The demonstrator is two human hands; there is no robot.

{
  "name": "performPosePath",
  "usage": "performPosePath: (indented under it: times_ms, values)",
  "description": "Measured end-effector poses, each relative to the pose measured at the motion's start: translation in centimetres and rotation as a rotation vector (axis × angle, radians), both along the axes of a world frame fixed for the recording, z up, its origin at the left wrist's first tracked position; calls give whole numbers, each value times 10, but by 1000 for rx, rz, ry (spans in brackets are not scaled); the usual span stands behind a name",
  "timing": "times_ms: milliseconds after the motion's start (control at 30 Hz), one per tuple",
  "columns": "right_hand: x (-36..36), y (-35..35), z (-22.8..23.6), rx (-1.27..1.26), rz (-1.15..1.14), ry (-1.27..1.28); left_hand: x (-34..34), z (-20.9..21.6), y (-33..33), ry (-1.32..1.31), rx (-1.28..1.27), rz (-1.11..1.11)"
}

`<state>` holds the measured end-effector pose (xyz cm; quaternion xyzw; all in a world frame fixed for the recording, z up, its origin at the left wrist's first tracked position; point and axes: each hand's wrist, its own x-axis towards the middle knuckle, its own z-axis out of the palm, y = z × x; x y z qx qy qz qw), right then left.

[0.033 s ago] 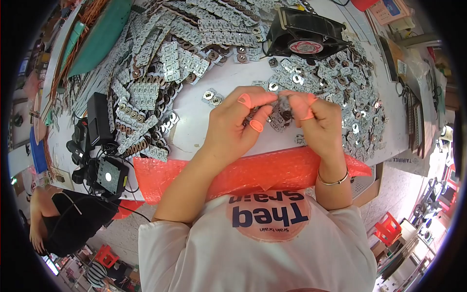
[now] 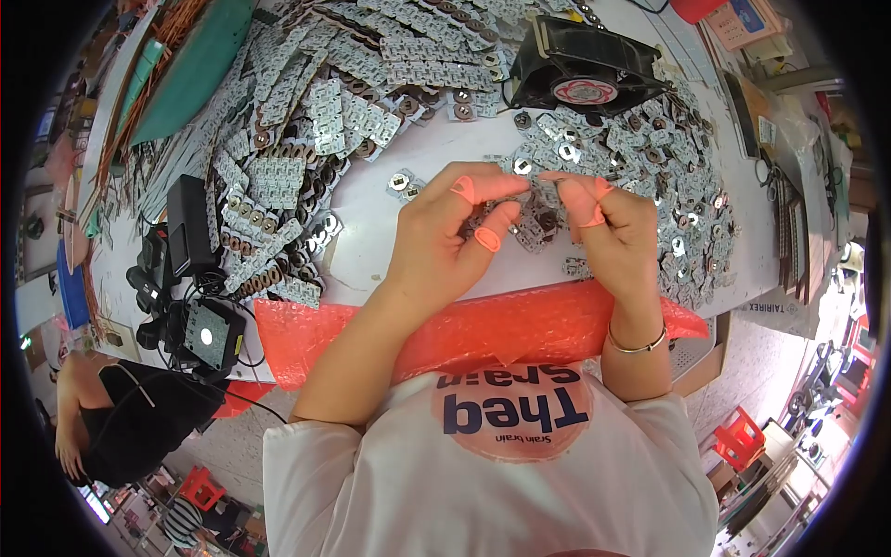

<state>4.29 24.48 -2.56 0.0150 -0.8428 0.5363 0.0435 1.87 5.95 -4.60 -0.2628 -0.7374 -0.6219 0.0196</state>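
Note:
Both hands are over the middle of the white table, with orange finger cots on thumbs and index fingers. My left hand (image 2: 445, 227) has its index finger and thumb bent toward each other, other fingers curled in. What lies between them is hidden. My right hand (image 2: 614, 223) pinches thumb against index finger, facing the left fingertips across a small gap; a tiny dark bit shows at its tip, too small to name. Just below the fingertips are small silver-grey circuit boards (image 2: 534, 227) with round brown parts. A loose pair of boards (image 2: 403, 184) lies left of my left hand.
Strips of joined boards (image 2: 278, 181) pile up at the left and back. Loose boards (image 2: 691, 223) spread over the right. A black fan (image 2: 585, 70) stands at the back. Red bubble wrap (image 2: 445, 334) covers the near edge; black adapters (image 2: 190, 227) sit left. A person (image 2: 121, 418) sits lower left.
My right hand has shifted slightly right, and the gap between the two hands' fingertips is a little wider. My left hand has barely moved.

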Motion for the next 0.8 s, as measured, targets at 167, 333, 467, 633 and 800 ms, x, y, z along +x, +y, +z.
performPosePath:
  times_ms: [167, 333, 467, 633, 800]
  values:
    - [0, 7, 0, -158, 122, -100, 2, 4, -2, -438, 353, -135]
    - [-1, 6, 4, -101, 72, -45, 3, 7, -6, -691, 445, -93]
    - [-2, 1, -11, -50, 128, 135, 4, -6, 0, -318, 385, -32]
    - [0, 6, 0, -169, 6, 9, 6, 0, 1, -467, 173, 4]
    - [0, 5, 1, -244, 119, -66, 3, 3, -4, -564, 390, -44]
